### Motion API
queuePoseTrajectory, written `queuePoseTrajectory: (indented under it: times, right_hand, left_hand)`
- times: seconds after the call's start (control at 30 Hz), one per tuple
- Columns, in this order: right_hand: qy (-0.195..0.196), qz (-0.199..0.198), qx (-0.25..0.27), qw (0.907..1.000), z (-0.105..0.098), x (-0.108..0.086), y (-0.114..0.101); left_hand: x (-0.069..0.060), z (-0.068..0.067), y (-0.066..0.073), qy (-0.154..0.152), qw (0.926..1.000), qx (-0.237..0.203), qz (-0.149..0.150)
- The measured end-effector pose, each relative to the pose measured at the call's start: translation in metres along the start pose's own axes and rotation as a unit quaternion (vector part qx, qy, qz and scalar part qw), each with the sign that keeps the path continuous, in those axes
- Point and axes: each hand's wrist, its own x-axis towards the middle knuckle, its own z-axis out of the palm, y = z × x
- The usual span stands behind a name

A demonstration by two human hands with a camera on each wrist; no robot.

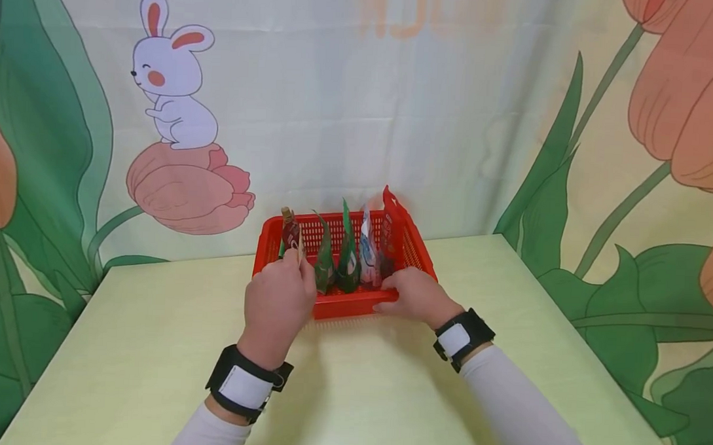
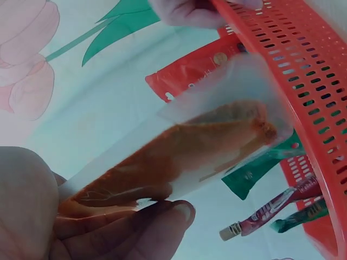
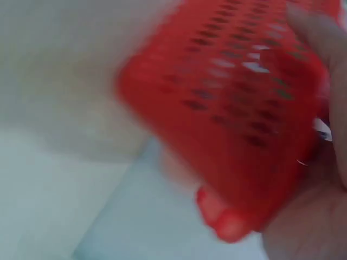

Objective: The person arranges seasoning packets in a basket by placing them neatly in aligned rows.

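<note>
My left hand [image 1: 280,300] pinches a clear packet of reddish-brown powder [image 2: 173,154] between thumb and fingers. It holds the packet at the left front of a red plastic basket [image 1: 347,307]. In the left wrist view the packet is tilted beside the basket's slotted wall. My right hand [image 1: 417,295] grips the basket's front rim near the right corner, with the thumb on the outside. Inside the basket stand green packets [image 1: 348,265], a white-and-blue packet [image 1: 368,255] and a red packet [image 1: 393,230]. A dark red, bottle-shaped item with a tan top [image 1: 290,228] is at the left.
The basket stands on a pale yellow-green table [image 1: 169,347], near its back edge. Behind it hangs a cloth backdrop [image 1: 336,117] printed with a rabbit and tulips. The right wrist view is blurred.
</note>
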Motion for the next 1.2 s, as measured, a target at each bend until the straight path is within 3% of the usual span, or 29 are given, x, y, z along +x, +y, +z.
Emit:
queuePoseTrajectory:
  times: [0.13, 0.27, 0.57, 0.7, 0.93, 1.2]
  right_hand:
    - [-0.008, -0.003, -0.001, 1.0, 0.007, 0.005, 0.01]
    - [-0.012, -0.017, 0.0, 0.9998, 0.007, 0.009, 0.012]
    - [-0.023, -0.011, 0.004, 0.9997, 0.006, 0.011, 0.015]
    - [-0.024, -0.009, 0.014, 0.9996, 0.007, 0.009, 0.014]
    - [-0.022, -0.007, 0.012, 0.9997, 0.009, 0.009, 0.016]
    - [-0.023, -0.012, 0.008, 0.9996, 0.009, 0.011, 0.017]
  left_hand:
    - [0.0, -0.004, -0.007, 0.005, 1.0, 0.004, 0.004]
    - [0.008, -0.011, -0.015, -0.009, 0.9998, 0.003, -0.015]
    - [0.047, -0.03, -0.038, -0.11, 0.9908, 0.012, -0.079]
    - [0.065, -0.031, -0.05, -0.129, 0.9865, 0.008, -0.1]
    - [0.093, -0.015, -0.066, -0.151, 0.9815, -0.009, -0.118]
    - [0.107, 0.016, -0.083, -0.137, 0.9823, -0.049, -0.118]
